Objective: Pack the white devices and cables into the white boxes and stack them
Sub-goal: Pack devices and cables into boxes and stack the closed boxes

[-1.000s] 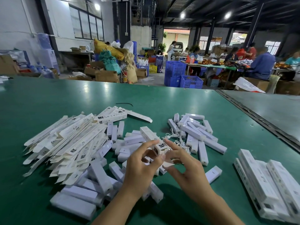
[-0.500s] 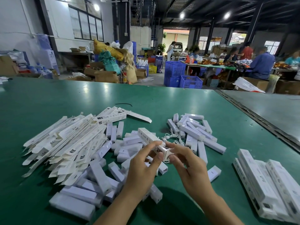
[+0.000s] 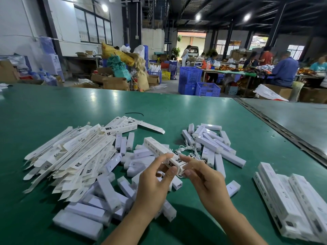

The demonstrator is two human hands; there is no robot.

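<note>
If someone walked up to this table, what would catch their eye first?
At centre, the left hand and right hand pinch a long white box over loose white devices. Flat unfolded boxes fan to the left; packed boxes lie stacked at the right of the green table.

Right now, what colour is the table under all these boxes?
Green; the table shows plainly in the head view.

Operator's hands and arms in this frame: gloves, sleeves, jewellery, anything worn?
Nothing worn that shows: left hand and right hand bare, no gloves, rings or tape; nails short and plain. The left forearm and right forearm run bare to the bottom frame edge: no sleeve, watch or wristband in view.
</note>
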